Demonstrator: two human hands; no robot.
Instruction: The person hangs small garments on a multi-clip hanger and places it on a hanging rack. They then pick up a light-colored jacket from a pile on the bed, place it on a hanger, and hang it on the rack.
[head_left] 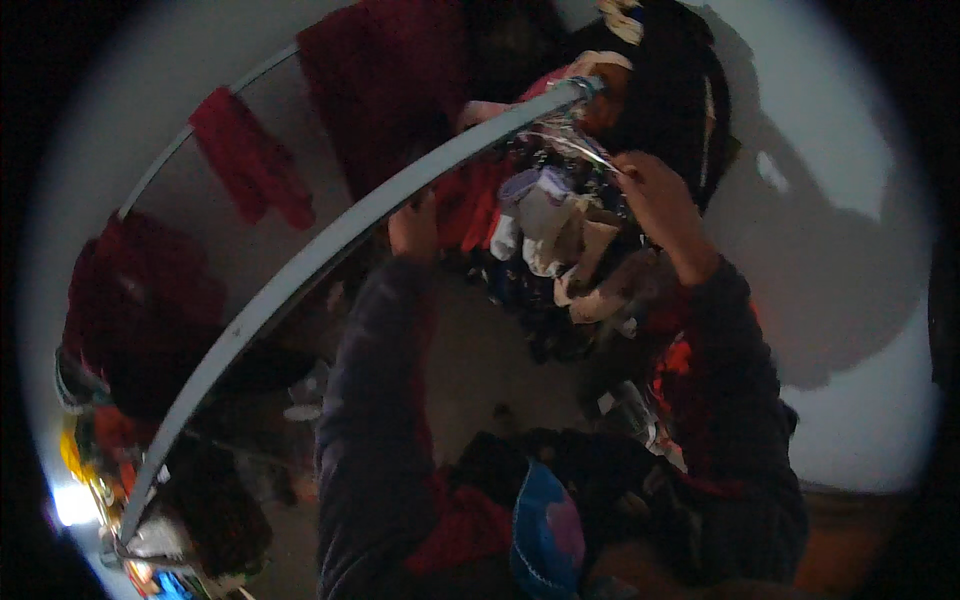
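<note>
My right hand [665, 205] reaches up on the right, its fingers pinched at the end of thin, shiny strands [590, 150] that run toward the tip of the grey rail. Below the strands hangs a bunch of socks [545, 215] in white, grey, lilac and beige. My left hand [413, 230] is just under the grey rail [330, 240], closed beside a red cloth [468, 212]. The rail hides part of its fingers, and what they hold cannot be made out. Dark patterned fabric [515, 280] hangs behind and below the socks.
A second thin rail [160, 170] by the wall carries a small red garment [252, 160] and larger dark red cloths [375, 90]. A black bag or garment [685, 100] hangs at the upper right. Mixed items and a bright light [75, 503] are at the lower left.
</note>
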